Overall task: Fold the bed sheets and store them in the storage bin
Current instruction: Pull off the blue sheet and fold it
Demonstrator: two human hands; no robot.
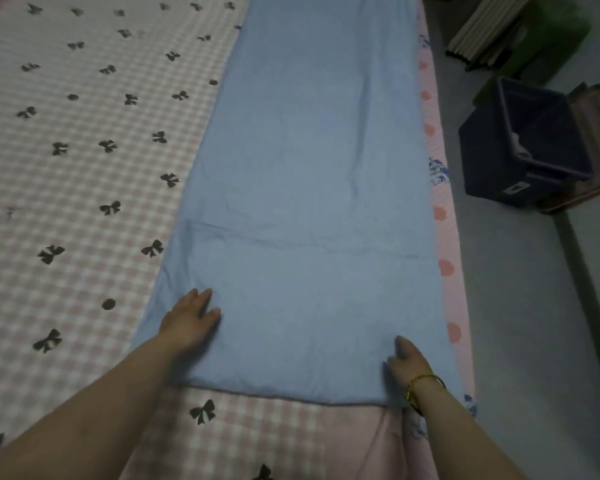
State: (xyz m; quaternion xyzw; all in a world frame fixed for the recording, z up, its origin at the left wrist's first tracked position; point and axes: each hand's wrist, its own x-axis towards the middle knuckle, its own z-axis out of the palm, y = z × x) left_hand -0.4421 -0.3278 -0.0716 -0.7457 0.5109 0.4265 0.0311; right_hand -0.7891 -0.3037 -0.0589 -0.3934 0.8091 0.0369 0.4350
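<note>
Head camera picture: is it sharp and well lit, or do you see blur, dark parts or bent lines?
Head view: dim, soft light, no glare; the left hand and right hand on the blue sheet look slightly blurred; the bin at right is dark; the wide lens bends the sheet's edges.

Place: a home bedroom.
Bed: it carried a pink-and-white checked cover (84, 188) printed with black bows, with a light blue sheet (309, 168) spread along its right side.
Floor: a grey floor (516, 306) beside the bed held a dark blue storage bin (489, 161).
</note>
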